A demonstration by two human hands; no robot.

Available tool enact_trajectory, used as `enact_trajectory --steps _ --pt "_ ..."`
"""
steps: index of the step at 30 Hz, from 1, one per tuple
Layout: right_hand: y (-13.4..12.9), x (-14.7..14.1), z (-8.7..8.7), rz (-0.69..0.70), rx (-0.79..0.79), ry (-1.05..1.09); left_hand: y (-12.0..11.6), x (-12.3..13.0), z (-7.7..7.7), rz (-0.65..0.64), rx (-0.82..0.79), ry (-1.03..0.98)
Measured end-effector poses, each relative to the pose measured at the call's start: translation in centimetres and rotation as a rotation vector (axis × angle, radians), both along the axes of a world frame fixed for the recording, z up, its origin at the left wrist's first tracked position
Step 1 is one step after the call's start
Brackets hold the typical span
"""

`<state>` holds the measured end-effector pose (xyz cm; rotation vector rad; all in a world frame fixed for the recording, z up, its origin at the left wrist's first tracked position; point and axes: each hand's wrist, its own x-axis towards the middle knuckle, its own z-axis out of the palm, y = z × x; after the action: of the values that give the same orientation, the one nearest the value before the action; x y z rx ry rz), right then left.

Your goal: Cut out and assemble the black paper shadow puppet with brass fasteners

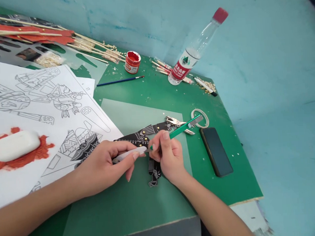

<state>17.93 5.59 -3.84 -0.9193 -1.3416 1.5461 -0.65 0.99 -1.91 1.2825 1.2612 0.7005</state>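
Note:
My left hand (112, 165) is closed around a light grey, narrow piece (130, 154), whose tip points right. In my right hand (167, 154) is a green-handled tool (181, 129), its lower tip meeting the end of the grey piece; the closed fingers hide part of it. Beneath both hands lie black figure pieces with white lines and gold dots (132, 137), on a translucent sheet (121, 216). A metal plier-like tool (175, 121) rests just behind my right hand.
Line-drawn papers (36, 104) and a white oval object (16, 145) lie left. Behind stand a red paint jar (133, 64) and a bottle (183, 66), with a brush (120, 80) and sticks (97, 47). A phone (217, 151) and tape roll (206, 118) lie right.

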Motion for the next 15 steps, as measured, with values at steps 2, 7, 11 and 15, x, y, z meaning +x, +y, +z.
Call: enact_trajectory --steps 2,7,11,15 --pt "-0.1 -0.2 0.1 -0.022 -0.009 0.005 0.1 -0.1 0.0 0.007 0.006 -0.011" --pt "-0.4 -0.8 0.3 -0.068 -0.075 0.047 0.2 -0.2 -0.1 0.012 0.009 -0.056" --pt "-0.7 -1.1 0.5 -0.075 -0.138 0.068 0.2 0.0 0.1 0.04 0.016 -0.123" --pt "-0.7 -1.1 0.4 -0.077 -0.185 0.084 0.2 0.2 0.2 0.054 0.044 -0.155"
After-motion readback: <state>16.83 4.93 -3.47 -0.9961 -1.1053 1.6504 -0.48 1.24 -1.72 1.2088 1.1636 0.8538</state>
